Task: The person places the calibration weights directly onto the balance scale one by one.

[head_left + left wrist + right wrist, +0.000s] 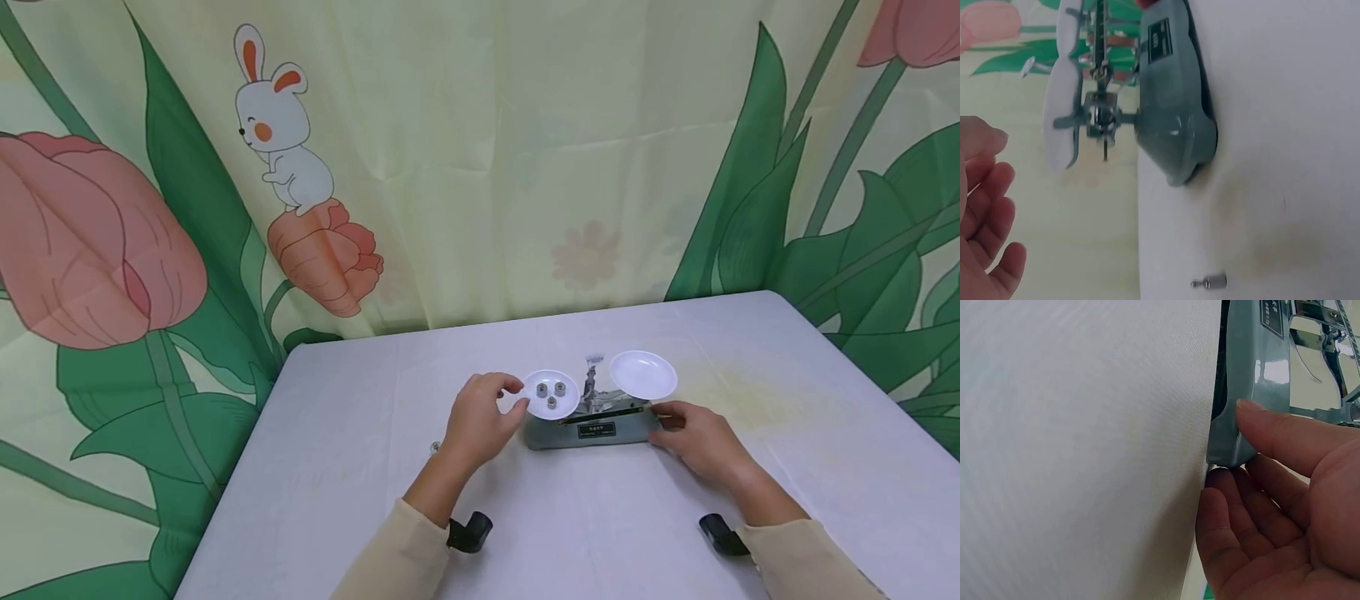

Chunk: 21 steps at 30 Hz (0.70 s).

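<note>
A balance scale (553,437) with a grey-green base and two white pans stands on the table. Three small metal weights (552,402) sit in its left pan (534,407); nothing lies in the right pan (642,375). My left hand (480,421) is at the left pan's edge with fingers loosely curved. In the left wrist view, a gap shows between this left hand (985,206) and the pan (1059,119). My right hand (701,437) grips the base's right end. In the right wrist view, the right thumb (1285,434) presses the front of the base (1269,375), fingers behind its end.
One more metal weight (1215,282) stands on the table left of the scale, partly hidden by my left wrist in the head view. A white cloth (600,533) covers the table. Behind hangs a curtain (480,167) printed with tulips and a rabbit.
</note>
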Motion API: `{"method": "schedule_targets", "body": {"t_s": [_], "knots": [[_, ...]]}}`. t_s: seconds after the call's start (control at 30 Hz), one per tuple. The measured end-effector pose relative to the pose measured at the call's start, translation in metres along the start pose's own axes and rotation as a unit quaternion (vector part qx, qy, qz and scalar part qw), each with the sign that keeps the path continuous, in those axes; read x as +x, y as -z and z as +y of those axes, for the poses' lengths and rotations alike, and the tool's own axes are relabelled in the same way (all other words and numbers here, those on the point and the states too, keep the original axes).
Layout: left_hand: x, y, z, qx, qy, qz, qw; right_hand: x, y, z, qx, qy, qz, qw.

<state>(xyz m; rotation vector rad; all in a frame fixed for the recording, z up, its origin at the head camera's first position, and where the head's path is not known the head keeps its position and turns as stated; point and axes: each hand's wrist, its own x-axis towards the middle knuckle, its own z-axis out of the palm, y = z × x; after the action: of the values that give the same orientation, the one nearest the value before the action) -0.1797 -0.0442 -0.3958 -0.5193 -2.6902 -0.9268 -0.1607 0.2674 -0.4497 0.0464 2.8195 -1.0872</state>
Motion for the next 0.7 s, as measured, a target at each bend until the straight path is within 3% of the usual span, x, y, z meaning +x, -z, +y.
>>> {"method": "schedule_targets", "body": {"t_s": [0.17,0.37,0.53,0.7], "knots": [[-0.007,0.014,-0.013,-0.017,0.021,-0.02,0.9994,0.0,0.0,-0.001,-0.004,0.0,-0.001,1.0],[-0.013,0.024,-0.035,-0.043,0.047,-0.067,0.9957,0.0,0.001,-0.002,-0.004,0.003,-0.001,1.0],[-0.019,0.022,-0.05,-0.054,0.058,-0.103,0.9915,0.0,0.0,-0.001,-0.005,0.004,-0.002,1.0],[-0.026,0.014,-0.056,-0.049,0.081,-0.121,0.9882,0.001,0.001,-0.001,-0.008,0.009,0.001,0.9999]]}}
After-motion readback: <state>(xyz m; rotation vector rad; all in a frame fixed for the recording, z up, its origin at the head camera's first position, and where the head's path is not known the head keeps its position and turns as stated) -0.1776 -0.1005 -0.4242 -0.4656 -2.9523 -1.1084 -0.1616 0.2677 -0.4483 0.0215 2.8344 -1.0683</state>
